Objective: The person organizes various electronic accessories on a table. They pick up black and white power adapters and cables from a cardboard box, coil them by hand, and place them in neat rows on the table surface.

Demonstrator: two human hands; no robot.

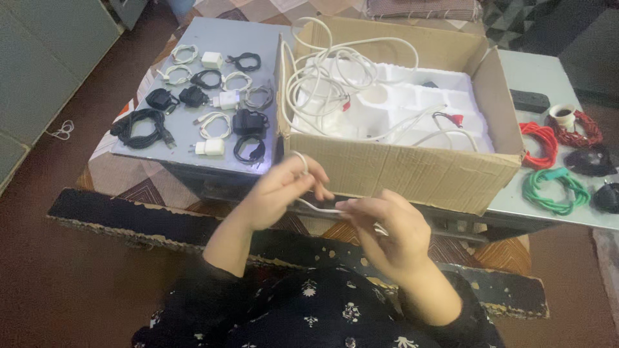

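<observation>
Currently both hands are working one white cable (320, 209) in front of the cardboard box (412, 171), above the lap and the near edge of the bench (213, 38). Left hand (280, 193): fingers closed on the cable, with a small loop of it standing up over the fingertips beside the box wall. Right hand (390, 235): fingers pinched on the other end of the same cable, the short span between the hands running roughly level. Box is open and holds a white foam insert (412, 96) with a loose tangle of white cables (325, 77) spilling over the left wall; a red-tipped lead (451, 118) lies on the foam. Left of the box, on the grey bench top: rows of coiled small cables and chargers (216, 109), white and black, plus a larger black cable bundle (140, 127). Right of the box: red coiled cables (540, 143), a green coiled cable (553, 191), black coils (590, 161), a tape roll (563, 113), a black flat device (530, 100). Stray white cord (61, 131) on the floor, far left.
</observation>
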